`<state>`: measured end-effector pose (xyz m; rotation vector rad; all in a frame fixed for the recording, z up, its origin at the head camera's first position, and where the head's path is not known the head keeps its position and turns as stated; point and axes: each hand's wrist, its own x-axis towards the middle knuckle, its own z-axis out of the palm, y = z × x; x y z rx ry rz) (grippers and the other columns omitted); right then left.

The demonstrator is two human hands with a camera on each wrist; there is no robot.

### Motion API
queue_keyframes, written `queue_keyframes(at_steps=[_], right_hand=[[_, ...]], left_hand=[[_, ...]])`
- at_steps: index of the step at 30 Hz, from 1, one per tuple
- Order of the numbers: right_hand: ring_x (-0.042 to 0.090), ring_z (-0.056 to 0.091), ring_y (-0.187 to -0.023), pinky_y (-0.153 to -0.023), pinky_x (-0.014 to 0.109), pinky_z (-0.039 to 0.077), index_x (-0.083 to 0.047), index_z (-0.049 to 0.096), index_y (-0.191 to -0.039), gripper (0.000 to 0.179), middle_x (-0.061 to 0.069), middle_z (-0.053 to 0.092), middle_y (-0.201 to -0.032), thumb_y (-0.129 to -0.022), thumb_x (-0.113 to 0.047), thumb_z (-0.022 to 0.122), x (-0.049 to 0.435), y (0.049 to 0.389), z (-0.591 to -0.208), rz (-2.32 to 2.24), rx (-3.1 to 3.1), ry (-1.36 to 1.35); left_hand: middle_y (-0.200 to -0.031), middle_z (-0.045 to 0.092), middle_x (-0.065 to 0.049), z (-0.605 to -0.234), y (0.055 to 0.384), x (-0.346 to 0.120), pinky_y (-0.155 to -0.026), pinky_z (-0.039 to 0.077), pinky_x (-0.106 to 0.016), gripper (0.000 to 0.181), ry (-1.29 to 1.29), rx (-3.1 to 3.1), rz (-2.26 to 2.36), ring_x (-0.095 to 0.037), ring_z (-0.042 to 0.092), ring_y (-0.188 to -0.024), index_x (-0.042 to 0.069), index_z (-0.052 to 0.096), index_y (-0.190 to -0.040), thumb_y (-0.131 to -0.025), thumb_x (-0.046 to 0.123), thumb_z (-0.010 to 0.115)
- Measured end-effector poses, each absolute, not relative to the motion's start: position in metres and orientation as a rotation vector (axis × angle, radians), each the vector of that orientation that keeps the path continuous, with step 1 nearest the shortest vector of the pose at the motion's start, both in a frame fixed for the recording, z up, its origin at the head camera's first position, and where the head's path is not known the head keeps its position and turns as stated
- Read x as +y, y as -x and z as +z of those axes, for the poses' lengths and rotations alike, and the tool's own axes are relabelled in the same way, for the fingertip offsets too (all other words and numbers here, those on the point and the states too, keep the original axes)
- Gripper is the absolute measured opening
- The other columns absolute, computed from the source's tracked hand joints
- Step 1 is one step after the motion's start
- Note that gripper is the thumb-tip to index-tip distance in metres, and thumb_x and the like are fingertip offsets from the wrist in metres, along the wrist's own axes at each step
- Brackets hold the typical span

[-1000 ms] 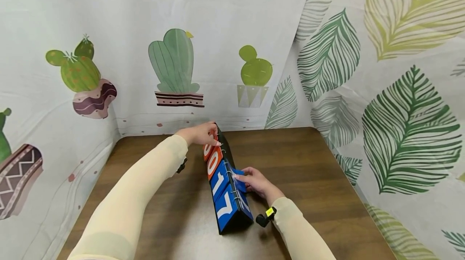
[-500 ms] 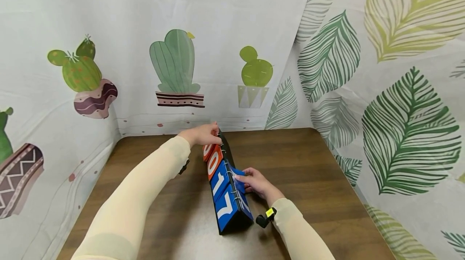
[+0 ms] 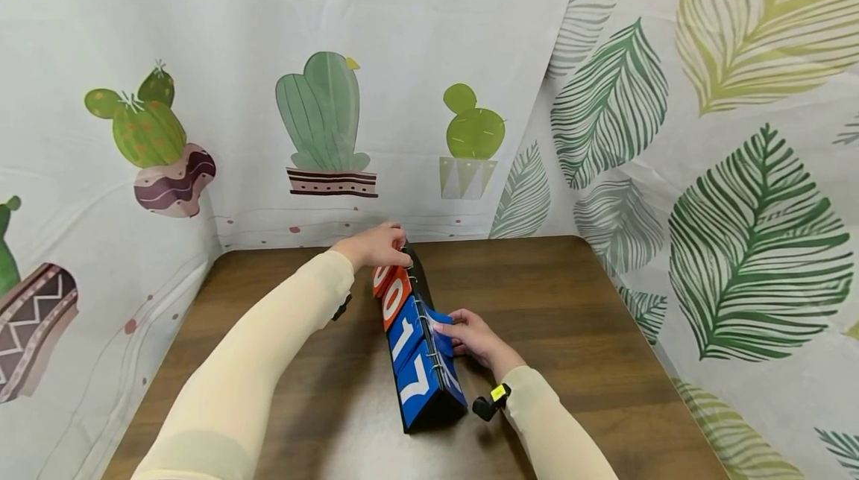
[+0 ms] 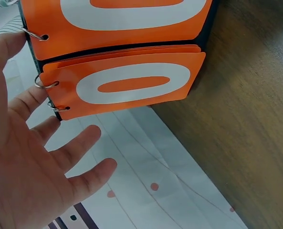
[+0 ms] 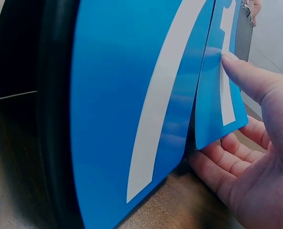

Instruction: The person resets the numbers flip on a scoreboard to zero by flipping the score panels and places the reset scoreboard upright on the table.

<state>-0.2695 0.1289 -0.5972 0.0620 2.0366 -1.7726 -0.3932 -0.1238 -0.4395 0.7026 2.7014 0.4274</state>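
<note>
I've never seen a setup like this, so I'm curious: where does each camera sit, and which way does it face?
Head: worn on the head, facing forward and down at the flip scoreboard and table; left hand, right hand and sleeves show.
Left wrist: facing the orange 0 cards; the left hand shows.
Right wrist: facing along the blue cards; the right hand shows, pinching one.
Shared: head and right wrist views both show that pinch.

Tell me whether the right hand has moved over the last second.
No: judged against the table in the head view, the right hand shows no visible shift either way; it pinches a blue card.
</note>
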Motion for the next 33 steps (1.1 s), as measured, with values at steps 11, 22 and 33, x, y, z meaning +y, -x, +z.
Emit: queue_keyframes(at_steps=[11, 22, 33], right_hand=[[0.023, 0.066, -0.089, -0.080, 0.036, 0.061, -0.006, 0.054, -0.125, 0.060, 0.015, 0.066, -0.112, -0.089, -0.047, 0.078, 0.126, 0.269, -0.596, -1.762, 2.062, -0.068], [0.017, 0.062, -0.075, -0.068, 0.030, 0.060, -0.006, 0.056, -0.121, 0.049, 0.008, 0.065, -0.095, -0.091, -0.037, 0.079, 0.128, 0.270, -0.600, -1.864, 2.006, -0.148], [0.021, 0.065, -0.078, -0.062, 0.029, 0.059, -0.013, 0.059, -0.117, 0.026, 0.014, 0.065, -0.110, -0.099, -0.027, 0.069, 0.146, 0.280, -0.596, -2.045, 1.869, -0.331]], left_hand=[[-0.170, 0.025, -0.009, -0.439, 0.395, -0.122, -0.109, 0.045, -0.050, 0.042, -0.632, 2.715, 0.268, -0.033, 0.046, -0.141, 0.019, 0.059, -0.115, -0.095, 0.055, 0.063], [-0.163, 0.034, -0.010, -0.433, 0.389, -0.123, -0.102, 0.048, -0.047, 0.048, -0.641, 2.693, 0.311, -0.030, 0.052, -0.125, 0.017, 0.060, -0.121, -0.095, 0.056, 0.065], [-0.153, 0.039, -0.009, -0.436, 0.392, -0.123, -0.098, 0.047, -0.044, 0.046, -0.651, 2.674, 0.293, -0.027, 0.052, -0.119, 0.018, 0.057, -0.121, -0.096, 0.057, 0.063]])
